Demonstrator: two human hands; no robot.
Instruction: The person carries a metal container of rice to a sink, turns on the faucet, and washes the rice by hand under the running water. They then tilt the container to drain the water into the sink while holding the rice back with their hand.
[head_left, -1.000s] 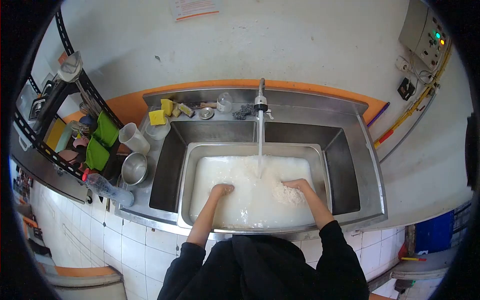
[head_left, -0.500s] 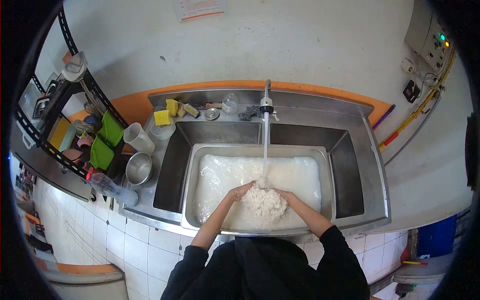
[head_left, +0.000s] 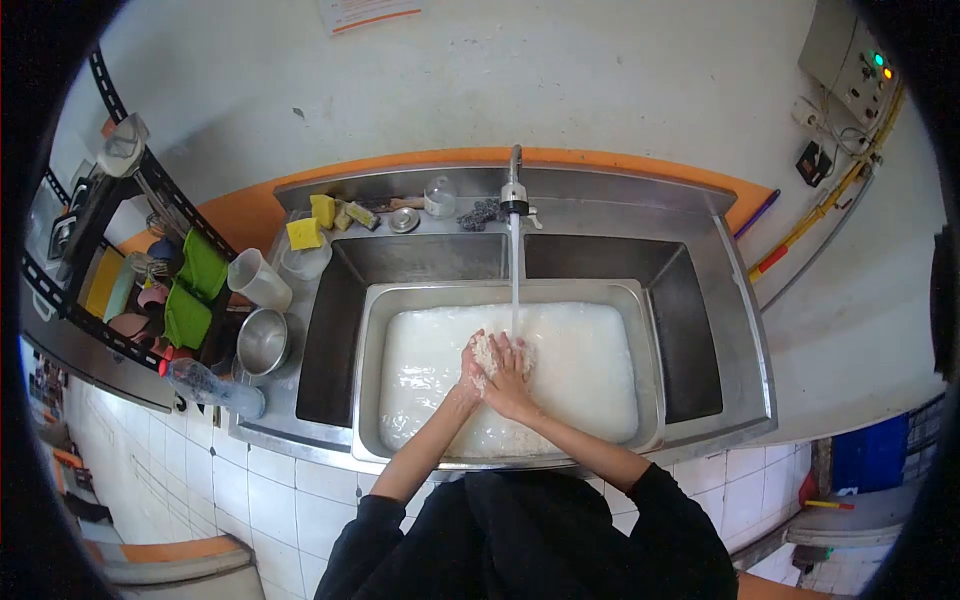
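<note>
A deep rectangular steel pan (head_left: 652, 360) sits across the double sink, filled with cloudy white water (head_left: 585, 375). Over its middle, my left hand (head_left: 469, 372) cups a clump of wet white rice (head_left: 485, 352). My right hand (head_left: 510, 388) lies over the same clump from the right, fingers bent across it, so the rice is pressed between both palms. Just behind the fingers, a stream from the faucet (head_left: 514, 198) falls into the pan. More pale grains show faintly under the water near the pan's front edge.
Yellow sponges (head_left: 304, 234), a scouring pad (head_left: 480, 213) and a glass jar (head_left: 439, 197) line the sink's back ledge. At left stand a plastic jug (head_left: 260, 280), a steel bowl (head_left: 263, 342), a plastic bottle (head_left: 212, 387) and a rack with green bins (head_left: 187, 318).
My hands, which were side by side lifting a large heap of rice, have come together around a smaller clump. The right hand has moved left over it. The camera view has shifted slightly.
</note>
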